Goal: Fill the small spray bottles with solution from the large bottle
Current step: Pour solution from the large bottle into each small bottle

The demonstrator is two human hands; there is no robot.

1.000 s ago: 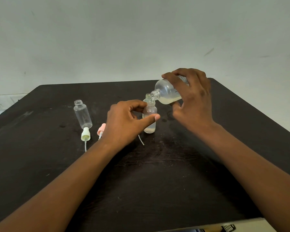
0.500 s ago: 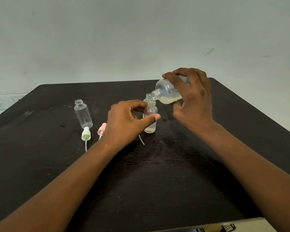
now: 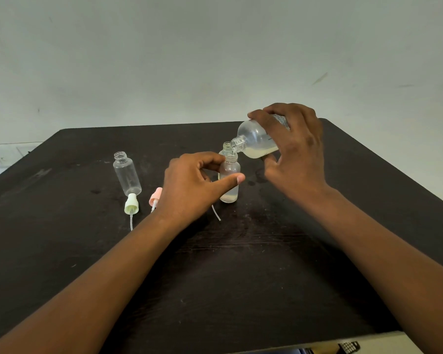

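Table (image 3: 62, 251): dark, matte, wood-grained top with pale scuffs and a few damp-looking spots; rounded far corners; set against a plain pale wall (image 3: 215, 60).

Large bottle (image 3: 256, 141): clear plastic, round-shouldered, threaded neck, uncapped. Held tilted nearly level in the right hand (image 3: 296, 154), whose fingers wrap over its upper body with the thumb underneath. A shallow pool of pale, cloudy yellowish solution lies along its lower side. A strip of small printed text shows between the fingers, too small to read. Its mouth sits at the mouth of the small bottle below.

Small spray bottle, being filled (image 3: 229, 178): clear cylinder with narrow threaded neck, upright on the table, a little pale liquid at the bottom. Left hand (image 3: 192, 185) pinches it, forefinger at the neck and thumb across the body.

Second small spray bottle (image 3: 127, 175): clear, apparently empty, uncapped, standing well to the left.

Yellow-green spray cap (image 3: 131, 204): plastic, lying just in front of that bottle, thin white dip tube trailing toward the viewer.

Pink spray cap (image 3: 155, 196): partly hidden by the left hand.
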